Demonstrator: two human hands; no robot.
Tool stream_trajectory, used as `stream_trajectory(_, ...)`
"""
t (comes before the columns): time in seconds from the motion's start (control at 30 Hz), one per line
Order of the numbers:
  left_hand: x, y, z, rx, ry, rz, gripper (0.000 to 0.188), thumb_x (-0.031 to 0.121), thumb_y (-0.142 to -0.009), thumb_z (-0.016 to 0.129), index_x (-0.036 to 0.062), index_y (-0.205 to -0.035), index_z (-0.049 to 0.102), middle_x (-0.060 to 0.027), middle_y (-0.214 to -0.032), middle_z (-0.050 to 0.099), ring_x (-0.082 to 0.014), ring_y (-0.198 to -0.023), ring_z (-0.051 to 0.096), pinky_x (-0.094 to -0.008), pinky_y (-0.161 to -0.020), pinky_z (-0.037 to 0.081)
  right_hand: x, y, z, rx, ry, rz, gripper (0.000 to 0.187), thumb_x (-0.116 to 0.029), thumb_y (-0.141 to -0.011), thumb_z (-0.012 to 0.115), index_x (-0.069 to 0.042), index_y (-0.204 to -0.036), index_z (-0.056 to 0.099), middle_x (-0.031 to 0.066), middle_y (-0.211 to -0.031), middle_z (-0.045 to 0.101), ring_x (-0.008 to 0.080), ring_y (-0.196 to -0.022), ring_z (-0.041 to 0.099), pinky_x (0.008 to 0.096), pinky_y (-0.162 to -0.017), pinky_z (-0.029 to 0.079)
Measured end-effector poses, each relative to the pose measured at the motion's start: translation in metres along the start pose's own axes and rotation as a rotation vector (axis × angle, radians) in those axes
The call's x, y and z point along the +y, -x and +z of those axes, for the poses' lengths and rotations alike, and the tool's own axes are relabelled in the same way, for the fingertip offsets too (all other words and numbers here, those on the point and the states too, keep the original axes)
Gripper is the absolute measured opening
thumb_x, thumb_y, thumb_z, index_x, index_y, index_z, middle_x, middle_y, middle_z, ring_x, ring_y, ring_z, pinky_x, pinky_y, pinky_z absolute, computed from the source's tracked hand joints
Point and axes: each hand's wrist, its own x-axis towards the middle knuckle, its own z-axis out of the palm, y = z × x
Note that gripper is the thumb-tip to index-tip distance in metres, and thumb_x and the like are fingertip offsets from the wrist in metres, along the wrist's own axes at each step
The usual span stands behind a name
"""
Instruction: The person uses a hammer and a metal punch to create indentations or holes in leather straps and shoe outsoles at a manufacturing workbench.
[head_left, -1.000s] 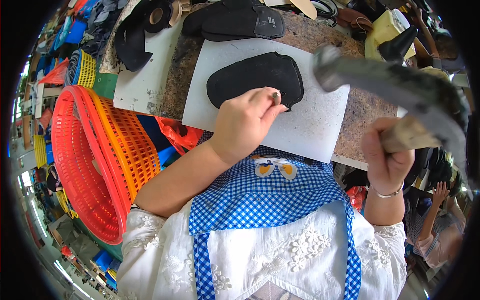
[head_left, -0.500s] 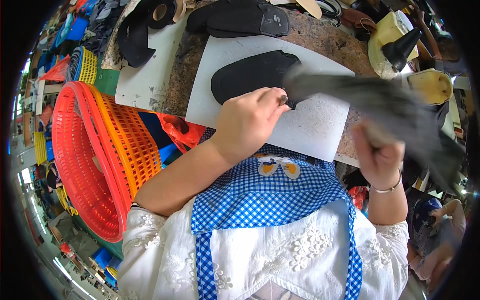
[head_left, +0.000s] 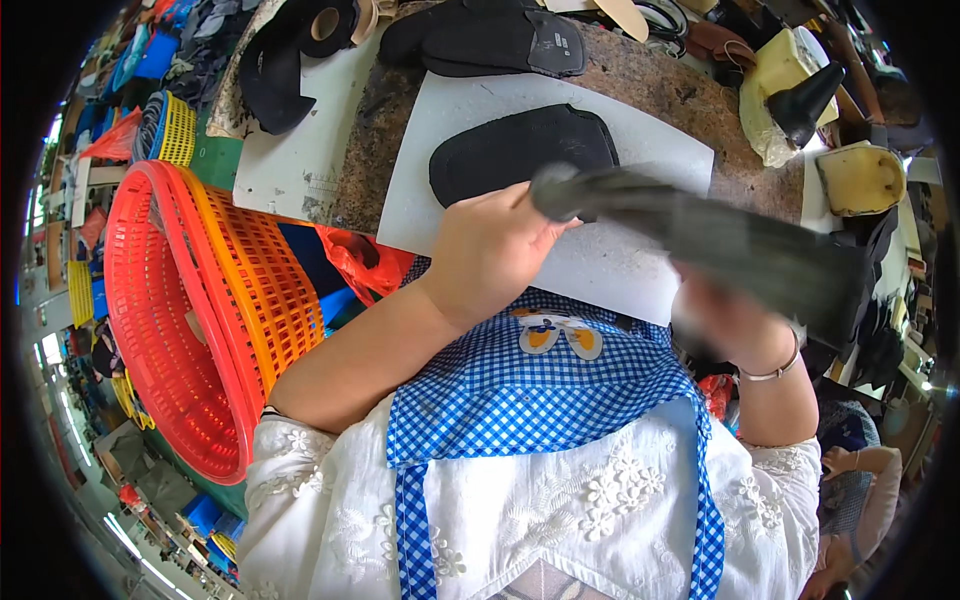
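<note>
A black fabric piece [head_left: 515, 152], flat and shaped like a shoe part, lies on a white board [head_left: 625, 270]. My left hand [head_left: 485, 250] is closed at the piece's near edge. The thin rod that stood out of its fist a moment before is now hidden. Across the top of that fist reaches the rounded end of a long dark grey bar-like tool [head_left: 740, 235], smeared by motion. Below the bar, my right hand [head_left: 725, 315] is blurred, with its fingers curled at the bar; its exact grip does not show.
More black shoe-shaped pieces [head_left: 495, 42] lie at the back of the worn bench [head_left: 640, 85]. Red and orange plastic baskets [head_left: 250, 290] stand at the left. A yellowish tub [head_left: 860, 180] and a black cone [head_left: 805, 103] are at the right. Another person [head_left: 855, 480] sits lower right.
The bar's left end has moved left and down onto my left fist, covering the rod. My right hand has shifted slightly left and down. The left hand has stayed nearly in place.
</note>
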Motion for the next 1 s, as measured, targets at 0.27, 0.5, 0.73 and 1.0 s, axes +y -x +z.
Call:
stream_trajectory(0.27,-0.010,-0.001,-0.009,-0.052,0.428,-0.366,0.004,0.001,-0.087,0.063,-0.0011,-0.091,0.062,-0.0088,-0.082,0.069,-0.0149,-0.076,0.069,-0.0246,-0.064,0.053,-0.009,0.000,-0.014,0.004,-0.020,0.269,0.012,0.003,-0.082,0.066,0.005,-0.093,0.062,0.0093,-0.075,0.065,0.0169,-0.063,0.062,0.0247,-0.059,0.046)
stream_trajectory(0.5,-0.004,0.000,-0.011,-0.064,-0.050,-0.041,0.010,0.007,-0.083,0.066,0.0031,-0.091,0.060,-0.0123,-0.075,0.065,-0.0252,-0.065,0.066,-0.0292,-0.058,0.051,0.002,-0.004,-0.004,-0.116,0.021,0.008,0.020,0.004,-0.078,0.062,0.002,-0.097,0.060,0.0120,-0.065,0.056,0.0265,-0.054,0.059,0.0321,-0.050,0.046)
stream_trajectory(0.73,-0.016,0.003,-0.014,-0.089,0.406,-0.348,0.007,0.000,-0.087,0.062,0.0004,-0.094,0.061,-0.0072,-0.081,0.069,-0.0118,-0.075,0.067,-0.0231,-0.062,0.051,-0.008,-0.004,-0.013,0.027,-0.044,0.283,0.026,0.002,-0.080,0.068,0.004,-0.105,0.062,0.0093,-0.070,0.063,0.0142,-0.056,0.061,0.0232,-0.052,0.045)
stream_trajectory(1.0,-0.011,0.004,-0.016,0.004,0.239,-0.195,0.010,0.006,-0.083,0.067,0.0028,-0.089,0.060,-0.0111,-0.073,0.065,-0.0223,-0.066,0.067,-0.0291,-0.056,0.051,-0.005,-0.010,-0.001,-0.101,-0.029,0.164,0.014,0.000,-0.080,0.065,0.000,-0.093,0.061,0.0127,-0.066,0.060,0.0264,-0.054,0.061,0.0319,-0.049,0.046)
